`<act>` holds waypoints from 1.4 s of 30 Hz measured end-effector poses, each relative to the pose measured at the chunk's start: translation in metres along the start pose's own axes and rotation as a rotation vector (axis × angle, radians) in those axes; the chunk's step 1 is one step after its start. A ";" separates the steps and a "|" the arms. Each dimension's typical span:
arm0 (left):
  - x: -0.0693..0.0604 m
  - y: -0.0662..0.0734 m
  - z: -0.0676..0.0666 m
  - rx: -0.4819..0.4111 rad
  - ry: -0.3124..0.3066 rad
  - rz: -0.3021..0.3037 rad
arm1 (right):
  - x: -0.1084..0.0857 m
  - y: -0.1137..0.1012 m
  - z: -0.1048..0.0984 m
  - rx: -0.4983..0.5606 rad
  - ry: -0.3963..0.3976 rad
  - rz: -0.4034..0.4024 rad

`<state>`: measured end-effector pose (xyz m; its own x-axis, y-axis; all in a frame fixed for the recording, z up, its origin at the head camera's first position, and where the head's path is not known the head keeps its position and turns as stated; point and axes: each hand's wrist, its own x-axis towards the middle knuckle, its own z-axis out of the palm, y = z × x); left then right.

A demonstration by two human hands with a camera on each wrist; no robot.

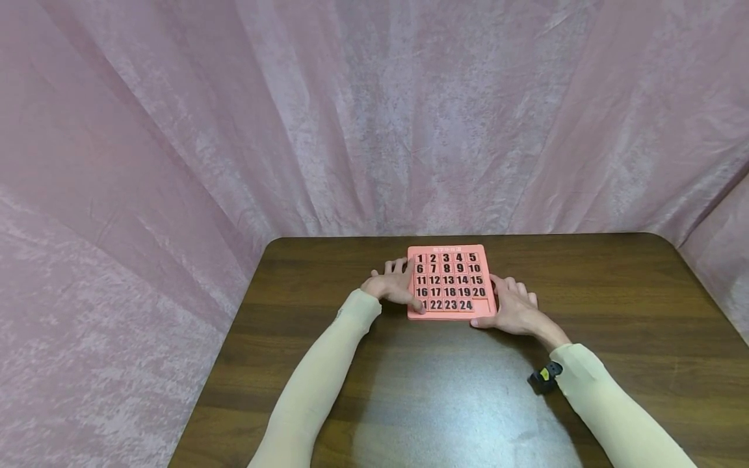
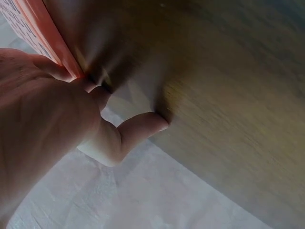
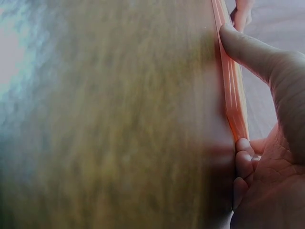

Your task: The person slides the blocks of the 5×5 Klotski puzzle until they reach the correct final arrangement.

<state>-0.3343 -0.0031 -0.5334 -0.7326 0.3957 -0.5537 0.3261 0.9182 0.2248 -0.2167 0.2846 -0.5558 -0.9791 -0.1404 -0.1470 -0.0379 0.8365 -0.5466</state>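
Observation:
A pink number slide puzzle [image 1: 481,306] lies flat near the table's far edge. Its tiles run in order from 1 to 24, with a gap in the bottom right corner. My left hand [image 1: 393,286] is at its left side, thumb over tile 21, the other fingers spread along the border. In the left wrist view, the little finger [image 2: 143,126] stretches away over the table. My right hand [image 1: 516,312] holds the near right corner, thumb on the front edge and index finger along the right side. The right wrist view shows the thumb [image 3: 248,50] against the puzzle's edge [image 3: 231,88].
The dark wooden table [image 1: 614,292] reflects bright light in front of the puzzle. Behind it and to the left hang pink velvet curtains [image 1: 409,130]. A small black device [image 1: 545,378] with a yellow patch is attached at the right wrist.

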 end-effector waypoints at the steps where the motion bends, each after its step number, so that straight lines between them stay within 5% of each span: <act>1: -0.001 0.000 -0.001 -0.002 0.000 -0.002 | 0.000 0.000 0.000 -0.001 0.003 -0.008; 20: 0.002 -0.004 0.001 -0.038 -0.010 0.005 | 0.001 0.004 0.002 0.003 0.010 -0.014; 32: -0.009 -0.002 -0.002 -0.037 0.021 0.024 | 0.002 0.005 0.002 0.006 0.016 -0.017; 42: 0.003 -0.002 0.000 -0.029 -0.015 -0.003 | 0.001 0.004 0.001 0.012 0.011 -0.013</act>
<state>-0.3370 -0.0038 -0.5352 -0.7246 0.3927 -0.5663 0.3062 0.9196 0.2460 -0.2180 0.2873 -0.5594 -0.9807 -0.1450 -0.1311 -0.0479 0.8285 -0.5579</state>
